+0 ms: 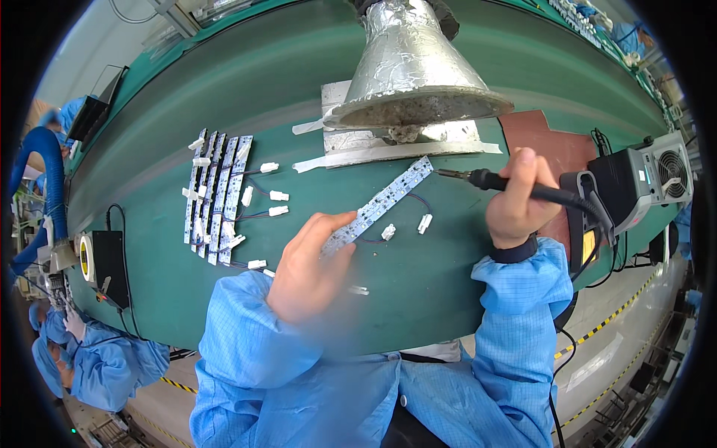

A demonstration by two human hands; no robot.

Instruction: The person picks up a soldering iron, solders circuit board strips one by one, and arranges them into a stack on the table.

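My left hand (310, 257) grips the near end of a long narrow circuit board (388, 196), which slants up to the right over the green mat. Thin wires with white plug connectors (425, 223) trail from the board's right side. In my right hand (523, 201) is a soldering iron (489, 180), held like a pen, its metal tip pointing left just beside the far end of the board. From this view I cannot tell whether the tip touches it. Several similar boards (220, 198) with white connectors lie side by side to the left.
A foil-covered fume hood (418, 71) hangs over a white taped plate (358, 142) beyond the board. At right stand a dark soldering station (624, 183) and a brown pad (526, 127). A black device (108, 265) sits at left, near a blue hose (54, 179). Other people in blue work nearby.
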